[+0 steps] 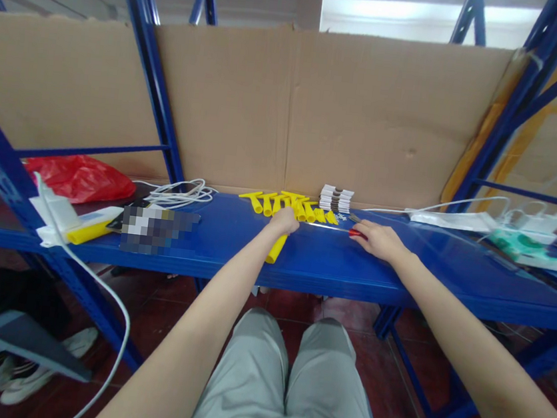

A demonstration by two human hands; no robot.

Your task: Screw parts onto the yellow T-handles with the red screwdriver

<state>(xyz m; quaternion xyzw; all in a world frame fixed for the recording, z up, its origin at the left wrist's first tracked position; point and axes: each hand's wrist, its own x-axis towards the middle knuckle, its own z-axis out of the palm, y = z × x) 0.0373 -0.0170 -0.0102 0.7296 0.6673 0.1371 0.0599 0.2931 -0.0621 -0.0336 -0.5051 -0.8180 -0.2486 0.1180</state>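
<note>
My left hand (pixel 286 222) is closed round a yellow plastic handle (pixel 276 249), whose round end sticks out toward the bench's front edge. My right hand (pixel 380 241) grips a screwdriver (pixel 355 233) by its red end. Its thin metal shaft points left and reaches the left hand; whether the tip touches the yellow handle is hidden. Just behind the left hand lies a row of several T-shaped yellow handles (pixel 267 204). Smaller yellow pieces (pixel 325 216) and tiny metal bits (pixel 342 217) sit to their right, in front of a stack of white pieces with dark bands (pixel 336 199).
The blue bench (pixel 220 236) backs onto a cardboard wall (pixel 369 119) between blue posts. To the left are a coiled white cable (pixel 184 191), a red plastic bag (pixel 78 178) and a yellow tube (pixel 89 233). A green-and-white packet (pixel 518 246) and cables lie right.
</note>
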